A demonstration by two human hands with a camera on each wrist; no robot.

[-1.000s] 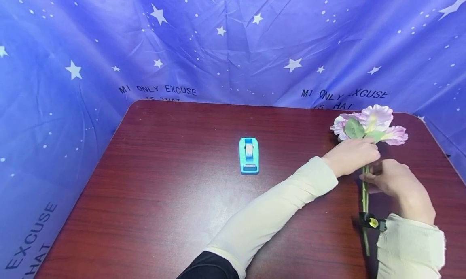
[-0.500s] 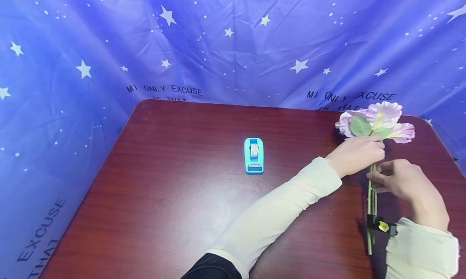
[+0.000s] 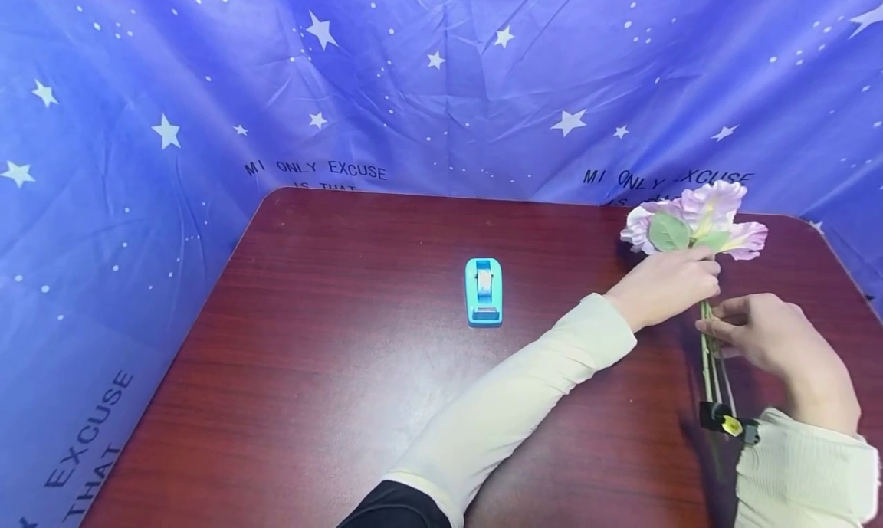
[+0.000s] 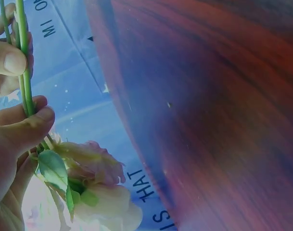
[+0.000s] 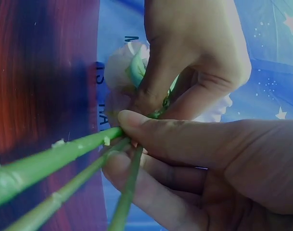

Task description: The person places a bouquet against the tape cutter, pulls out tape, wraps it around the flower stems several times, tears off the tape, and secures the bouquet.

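A bunch of pale pink-purple flowers (image 3: 710,210) with green leaves is held over the right side of the table. My left hand (image 3: 665,283) grips the stems just below the blooms. Lower down, thumb and fingers of my right hand (image 3: 773,336) pinch the same stems (image 3: 707,359). Three green stems (image 5: 74,149) spread apart below the right thumb in the right wrist view. Seen from the left wrist, a green leaf (image 4: 53,166) hangs beside the left hand, and the blooms (image 4: 108,202) lie beyond it. The left palm hides part of the stems in the head view.
A light blue tape dispenser (image 3: 484,292) stands near the middle of the dark red table (image 3: 331,298). A blue star-printed cloth (image 3: 441,76) hangs behind and at the sides. By the right cuff is a small black piece (image 3: 713,417) with a yellow spot.
The head view has shifted a little. Over the last half second the flowers have come slightly up and left with the left hand, and the lower stems have spread apart.
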